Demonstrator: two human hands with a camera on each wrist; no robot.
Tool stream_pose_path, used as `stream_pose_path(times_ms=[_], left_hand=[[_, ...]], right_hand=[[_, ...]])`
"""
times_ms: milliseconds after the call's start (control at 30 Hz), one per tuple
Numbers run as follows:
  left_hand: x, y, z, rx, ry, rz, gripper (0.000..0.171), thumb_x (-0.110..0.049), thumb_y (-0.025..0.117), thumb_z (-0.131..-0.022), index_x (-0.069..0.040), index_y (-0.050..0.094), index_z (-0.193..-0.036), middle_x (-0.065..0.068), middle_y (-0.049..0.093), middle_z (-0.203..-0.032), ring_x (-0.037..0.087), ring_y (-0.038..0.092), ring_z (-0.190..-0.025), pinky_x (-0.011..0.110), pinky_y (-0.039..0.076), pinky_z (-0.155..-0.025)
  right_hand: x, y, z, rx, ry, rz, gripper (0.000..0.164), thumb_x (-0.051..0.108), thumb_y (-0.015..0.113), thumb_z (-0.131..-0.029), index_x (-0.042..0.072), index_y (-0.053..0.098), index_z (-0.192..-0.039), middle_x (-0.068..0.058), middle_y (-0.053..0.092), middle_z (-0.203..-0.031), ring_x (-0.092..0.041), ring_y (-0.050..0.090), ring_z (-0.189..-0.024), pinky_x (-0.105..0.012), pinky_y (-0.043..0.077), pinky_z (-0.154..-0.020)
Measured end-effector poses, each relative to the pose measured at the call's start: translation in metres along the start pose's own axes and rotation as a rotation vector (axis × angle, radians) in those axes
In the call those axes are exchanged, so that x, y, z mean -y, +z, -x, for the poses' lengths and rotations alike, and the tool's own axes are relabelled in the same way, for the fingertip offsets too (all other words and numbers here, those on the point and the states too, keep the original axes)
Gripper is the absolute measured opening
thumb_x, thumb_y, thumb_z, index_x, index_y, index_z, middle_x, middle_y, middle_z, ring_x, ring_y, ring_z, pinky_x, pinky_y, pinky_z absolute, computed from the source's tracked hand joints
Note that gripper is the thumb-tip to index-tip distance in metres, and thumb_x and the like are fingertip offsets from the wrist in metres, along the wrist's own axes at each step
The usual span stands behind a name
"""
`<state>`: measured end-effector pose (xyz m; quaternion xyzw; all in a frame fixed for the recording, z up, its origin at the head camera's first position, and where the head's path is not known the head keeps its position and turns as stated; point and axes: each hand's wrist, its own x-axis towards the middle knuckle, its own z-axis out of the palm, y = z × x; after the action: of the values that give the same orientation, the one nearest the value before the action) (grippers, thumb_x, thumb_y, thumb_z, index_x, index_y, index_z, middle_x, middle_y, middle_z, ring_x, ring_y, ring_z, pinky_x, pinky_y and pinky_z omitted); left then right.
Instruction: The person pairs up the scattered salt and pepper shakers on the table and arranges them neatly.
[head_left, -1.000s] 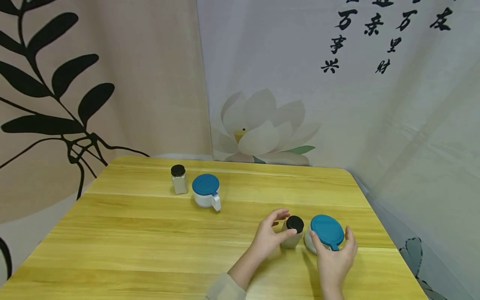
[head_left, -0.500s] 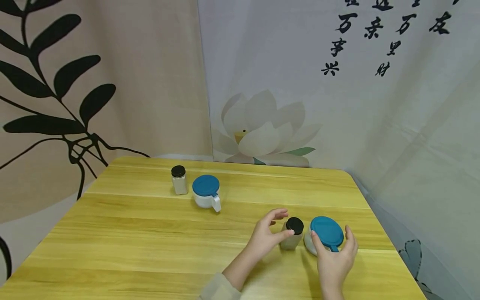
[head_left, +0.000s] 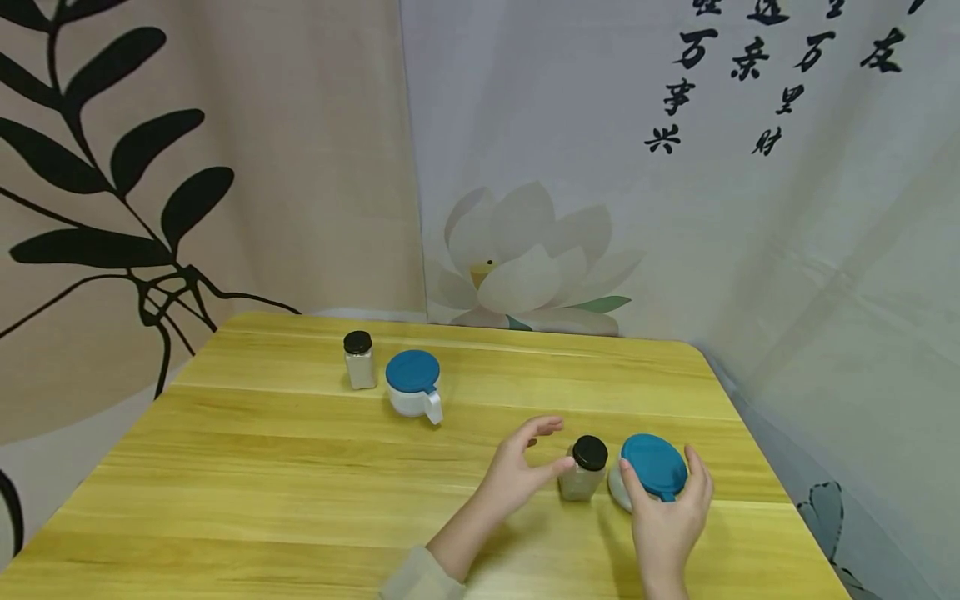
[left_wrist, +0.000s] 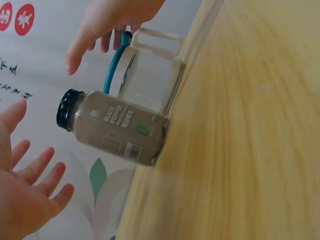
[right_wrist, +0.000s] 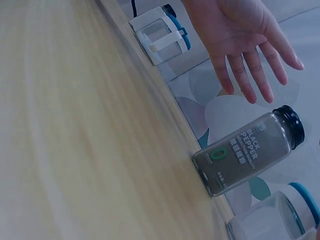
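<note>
A bottle labelled black pepper (head_left: 582,481), with a black cap, stands upright on the table. Left of it is my left hand (head_left: 510,475), fingers spread; the left wrist view shows this hand (left_wrist: 25,200) apart from the pepper bottle (left_wrist: 120,127). A clear seasoning jar (head_left: 654,463) with a blue lid and a handle stands just right of the bottle. My right hand (head_left: 671,521) reaches over its handle side, thumb and fingers loosely either side of the lid. In the left wrist view the right thumb (left_wrist: 75,55) hangs clear of the lid.
Farther back on the wooden table (head_left: 300,492) stand a second black-capped bottle (head_left: 360,367) and another blue-lidded jar (head_left: 411,390) with a white handle. Patterned cloth (head_left: 540,125) hangs behind the table's back edge.
My left hand has drawn back to the left, away from the pepper bottle. The right hand has shifted only slightly, and the bottle and jar stay in place.
</note>
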<state>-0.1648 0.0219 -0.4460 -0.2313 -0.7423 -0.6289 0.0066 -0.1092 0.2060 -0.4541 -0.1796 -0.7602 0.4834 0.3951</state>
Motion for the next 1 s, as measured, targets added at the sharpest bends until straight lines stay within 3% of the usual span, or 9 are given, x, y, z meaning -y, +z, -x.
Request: stream_pose_path(times_ms=[267,667,1000], left_hand=[[-0.002,-0.015,0.003,-0.012,-0.007,-0.007,0.050,-0.025,0.074,-0.086,-0.018,0.054,-0.132,-0.002,0.058,-0.129,0.016,0.049,-0.121,0.045,0.035,-0.103],[-0.005,-0.040,0.005,-0.038,-0.020,-0.029,0.051,-0.032,0.073,-0.086,-0.018,0.054,-0.132,-0.001,0.057,-0.130,0.016,0.047,-0.123,0.045,0.034,-0.104],[-0.002,-0.064,0.009,-0.089,-0.014,-0.069,0.051,-0.021,0.074,-0.086,-0.016,0.054,-0.132,0.004,0.057,-0.131,0.016,0.046,-0.124,0.045,0.034,-0.105]], right_hand=[[0.006,0.003,-0.001,0.016,-0.036,-0.010,0.083,0.009,0.087,-0.068,0.002,0.045,-0.139,-0.018,0.041,-0.137,-0.040,0.037,-0.124,-0.064,0.027,-0.099],[0.017,0.011,-0.004,0.080,-0.093,-0.017,0.081,0.009,0.088,-0.068,0.002,0.046,-0.137,-0.018,0.041,-0.138,-0.039,0.036,-0.126,-0.064,0.027,-0.099],[0.026,0.020,-0.008,0.125,-0.179,-0.062,0.081,0.009,0.086,-0.070,0.003,0.045,-0.139,-0.015,0.041,-0.139,-0.036,0.034,-0.129,-0.063,0.028,-0.101]])
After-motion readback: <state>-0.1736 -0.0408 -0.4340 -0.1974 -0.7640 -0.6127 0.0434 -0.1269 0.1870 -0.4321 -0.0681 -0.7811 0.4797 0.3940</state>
